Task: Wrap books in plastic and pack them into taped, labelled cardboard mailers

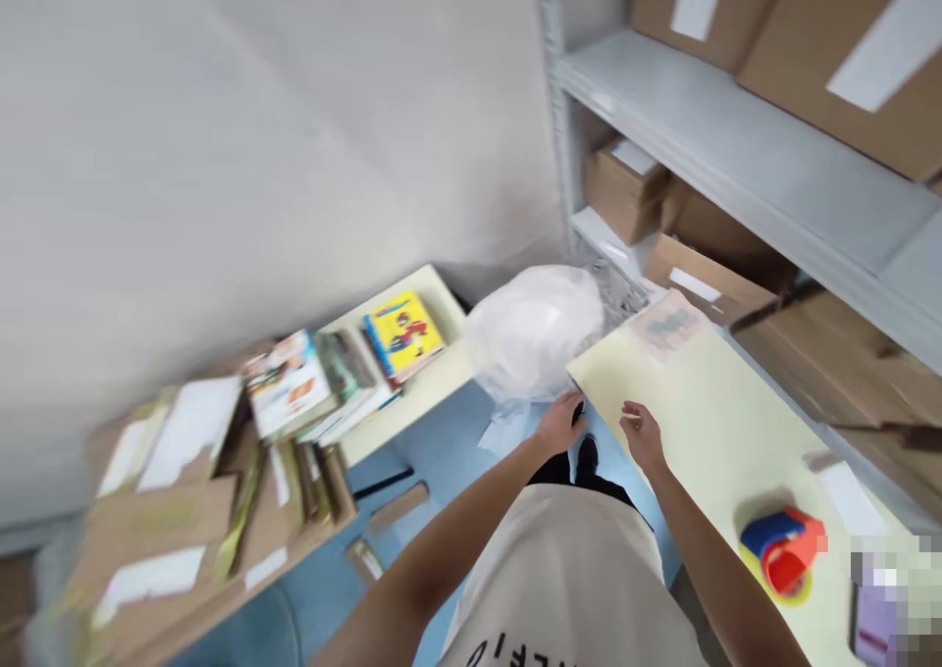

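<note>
My left hand (562,423) hovers near the corner of the pale table, fingers loosely bent and apart, with nothing visible in it. Just beyond it sits a large white translucent plastic bag (536,326), stuffed full; I cannot make out its contents. Over the left edge of the pale table (706,402) is my right hand (643,436), its fingers half curled and apart, with no held thing showing. A pink printed plastic packet (668,325) lies at the table's far end. Nearer to me on the right rests a red and blue tape dispenser (786,552).
On the left, a second table (431,289) carries several books (404,335) and cardboard boxes (166,520). Metal shelving (736,118) with cartons (868,49) rises at the right. A partly blurred-out purple item (879,608) is at the lower right. Cardboard pieces (398,506) lie on the blue floor.
</note>
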A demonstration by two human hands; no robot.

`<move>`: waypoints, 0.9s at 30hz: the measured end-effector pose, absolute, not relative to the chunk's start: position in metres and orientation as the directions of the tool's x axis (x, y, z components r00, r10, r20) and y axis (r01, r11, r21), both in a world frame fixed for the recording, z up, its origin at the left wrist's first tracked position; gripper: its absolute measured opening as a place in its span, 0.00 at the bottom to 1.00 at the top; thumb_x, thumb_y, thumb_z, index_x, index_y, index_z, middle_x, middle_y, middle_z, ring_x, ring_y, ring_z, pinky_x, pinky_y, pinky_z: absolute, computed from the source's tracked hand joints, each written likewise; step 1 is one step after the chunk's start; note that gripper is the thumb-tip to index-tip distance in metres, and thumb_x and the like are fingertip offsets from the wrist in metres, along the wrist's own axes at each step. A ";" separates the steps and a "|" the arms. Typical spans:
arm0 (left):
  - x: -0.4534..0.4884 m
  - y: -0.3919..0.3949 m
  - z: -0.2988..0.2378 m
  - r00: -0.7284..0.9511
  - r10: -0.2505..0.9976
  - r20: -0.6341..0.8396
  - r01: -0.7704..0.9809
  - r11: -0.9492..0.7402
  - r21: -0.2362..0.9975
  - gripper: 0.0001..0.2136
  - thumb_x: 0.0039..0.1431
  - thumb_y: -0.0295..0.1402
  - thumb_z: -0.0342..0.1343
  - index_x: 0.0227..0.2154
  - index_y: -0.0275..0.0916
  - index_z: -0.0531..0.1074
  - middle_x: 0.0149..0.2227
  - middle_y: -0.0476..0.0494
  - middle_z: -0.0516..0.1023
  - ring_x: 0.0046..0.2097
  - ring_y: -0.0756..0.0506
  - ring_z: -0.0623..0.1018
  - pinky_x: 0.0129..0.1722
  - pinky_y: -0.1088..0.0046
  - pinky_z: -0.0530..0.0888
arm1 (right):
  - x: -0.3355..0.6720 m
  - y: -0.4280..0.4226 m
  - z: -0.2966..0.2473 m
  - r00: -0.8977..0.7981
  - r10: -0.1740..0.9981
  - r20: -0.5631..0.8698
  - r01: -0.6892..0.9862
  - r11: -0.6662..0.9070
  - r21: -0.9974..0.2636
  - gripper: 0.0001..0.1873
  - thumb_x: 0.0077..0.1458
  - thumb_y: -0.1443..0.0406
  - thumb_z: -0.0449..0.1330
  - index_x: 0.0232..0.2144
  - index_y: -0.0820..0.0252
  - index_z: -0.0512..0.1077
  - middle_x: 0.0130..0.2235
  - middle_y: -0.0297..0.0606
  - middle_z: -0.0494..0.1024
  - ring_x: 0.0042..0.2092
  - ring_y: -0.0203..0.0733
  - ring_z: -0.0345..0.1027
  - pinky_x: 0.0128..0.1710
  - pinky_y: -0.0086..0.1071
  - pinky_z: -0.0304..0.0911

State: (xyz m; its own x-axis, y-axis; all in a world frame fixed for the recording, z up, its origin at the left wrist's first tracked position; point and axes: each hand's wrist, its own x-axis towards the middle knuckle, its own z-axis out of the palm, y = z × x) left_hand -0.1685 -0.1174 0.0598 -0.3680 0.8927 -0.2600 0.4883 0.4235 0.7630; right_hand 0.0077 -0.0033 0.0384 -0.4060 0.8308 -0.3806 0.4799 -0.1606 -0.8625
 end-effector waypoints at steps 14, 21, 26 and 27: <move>-0.197 -0.371 0.103 -0.906 0.335 -0.259 0.090 0.750 0.655 0.17 0.54 0.32 0.56 0.48 0.39 0.74 0.51 0.34 0.77 0.54 0.34 0.75 0.57 0.54 0.70 | -0.139 -0.131 0.064 -0.955 0.212 -0.210 0.252 0.198 -0.947 0.21 0.46 0.46 0.59 0.32 0.56 0.76 0.35 0.45 0.82 0.35 0.52 0.77 0.40 0.48 0.72; -0.231 -0.503 0.106 -0.963 -0.105 -0.249 -0.257 0.644 0.721 0.15 0.49 0.35 0.63 0.42 0.40 0.76 0.50 0.38 0.79 0.56 0.35 0.75 0.59 0.57 0.68 | -0.223 -0.240 0.070 -0.968 -0.088 -0.237 0.208 0.255 -0.944 0.11 0.41 0.54 0.64 0.26 0.52 0.76 0.28 0.38 0.81 0.33 0.52 0.77 0.38 0.47 0.72; -0.283 -0.597 0.100 -0.878 -0.328 -0.349 -0.456 0.352 0.818 0.15 0.49 0.35 0.65 0.40 0.37 0.76 0.48 0.36 0.80 0.53 0.35 0.77 0.54 0.58 0.72 | -0.304 -0.345 0.073 -0.959 -0.176 -0.220 0.177 0.234 -0.956 0.17 0.37 0.53 0.67 0.29 0.57 0.77 0.31 0.40 0.82 0.35 0.49 0.77 0.42 0.46 0.72; -0.294 -0.612 0.097 -0.871 -0.338 -0.356 -0.462 0.317 0.828 0.15 0.50 0.34 0.64 0.41 0.36 0.75 0.49 0.35 0.79 0.52 0.36 0.78 0.53 0.59 0.73 | -0.320 -0.364 0.073 -0.959 -0.180 -0.219 0.176 0.229 -0.957 0.19 0.37 0.53 0.68 0.31 0.58 0.77 0.34 0.41 0.83 0.36 0.48 0.77 0.43 0.46 0.72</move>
